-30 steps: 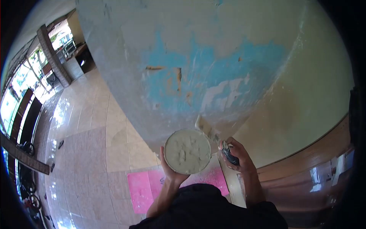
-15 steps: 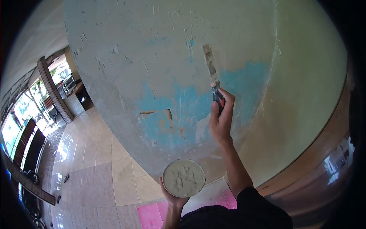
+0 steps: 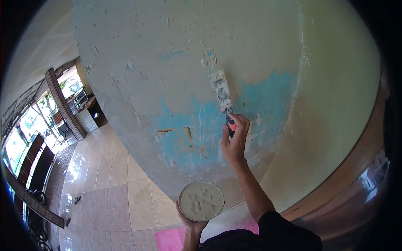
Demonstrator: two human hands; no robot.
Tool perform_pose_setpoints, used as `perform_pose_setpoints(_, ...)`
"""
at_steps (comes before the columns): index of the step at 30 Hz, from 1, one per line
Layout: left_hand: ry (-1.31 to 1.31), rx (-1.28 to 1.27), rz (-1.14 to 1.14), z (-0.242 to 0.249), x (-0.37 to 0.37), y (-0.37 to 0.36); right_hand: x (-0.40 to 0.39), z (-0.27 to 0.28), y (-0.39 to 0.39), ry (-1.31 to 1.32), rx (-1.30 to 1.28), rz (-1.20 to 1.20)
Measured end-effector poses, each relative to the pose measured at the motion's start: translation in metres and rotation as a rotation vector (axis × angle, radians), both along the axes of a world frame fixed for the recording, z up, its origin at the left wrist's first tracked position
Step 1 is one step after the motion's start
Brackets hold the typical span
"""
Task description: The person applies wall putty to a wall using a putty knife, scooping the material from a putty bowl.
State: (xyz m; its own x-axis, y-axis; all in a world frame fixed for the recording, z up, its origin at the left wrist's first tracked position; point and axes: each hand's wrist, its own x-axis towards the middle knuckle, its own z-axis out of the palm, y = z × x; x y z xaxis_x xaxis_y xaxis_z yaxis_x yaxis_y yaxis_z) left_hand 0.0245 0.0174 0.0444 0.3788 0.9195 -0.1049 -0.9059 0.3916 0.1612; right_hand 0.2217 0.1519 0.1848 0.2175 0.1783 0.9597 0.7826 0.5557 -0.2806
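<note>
My right hand [image 3: 235, 140] grips a putty knife [image 3: 222, 90] by its black and red handle, the blade pointing up and smeared with pale paste. Just above the blade tip, a fresh dab of paste [image 3: 208, 61] sits on the grey wall [image 3: 259, 42]. Blue paint [image 3: 268, 94] shows across the wall's middle, with a brown chipped spot [image 3: 188, 136] left of the knife. Low in front of the wall, my left hand [image 3: 193, 224] holds a round container of grey-white paste [image 3: 202, 201] from beneath, its fingers partly hidden.
Tiled floor [image 3: 104, 188] spreads out at the left, with sandals [image 3: 77, 199] on it. A pillar [image 3: 65, 104] and dark benches [image 3: 35, 161] stand farther off. Pink sheeting [image 3: 169, 238] lies below the container. Brown wood trim [image 3: 331, 188] curves along the right.
My right hand and the putty knife have moved left and down. A dab of paste now covers part of the small blue spot on the upper wall. The view has shifted slightly.
</note>
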Motion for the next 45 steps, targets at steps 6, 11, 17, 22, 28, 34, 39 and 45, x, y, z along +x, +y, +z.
perform_pose_setpoints(6, 0.006, 0.028, -0.016, -0.003, 0.003, 0.001, 0.000, 0.037, 0.010, -0.054, 0.128, -0.016)
perform_pose_setpoints(11, 0.035, 0.004, -0.005, -0.005, 0.004, -0.002, -0.004, -0.009, 0.013, -0.004, 0.017, 0.051)
perform_pose_setpoints(17, 0.017, 0.012, 0.009, -0.005, 0.004, -0.003, -0.001, 0.005, 0.008, -0.017, 0.069, 0.051)
perform_pose_setpoints(22, 0.000, 0.022, -0.015, -0.008, 0.005, -0.003, -0.003, 0.019, 0.017, 0.023, 0.018, 0.112)
perform_pose_setpoints(28, 0.112, 0.016, -0.010, -0.013, 0.005, -0.003, -0.002, -0.027, 0.008, 0.033, -0.006, 0.093)
perform_pose_setpoints(34, 0.094, 0.022, -0.026, -0.014, 0.004, -0.004, -0.002, 0.026, 0.020, -0.052, 0.075, 0.024)
perform_pose_setpoints(39, 0.095, 0.022, -0.022, -0.017, 0.004, -0.003, -0.003, -0.032, 0.022, -0.051, -0.016, 0.037)
perform_pose_setpoints(45, 0.029, 0.018, 0.017, -0.022, 0.001, -0.002, -0.001, 0.011, 0.020, -0.074, 0.124, -0.044)
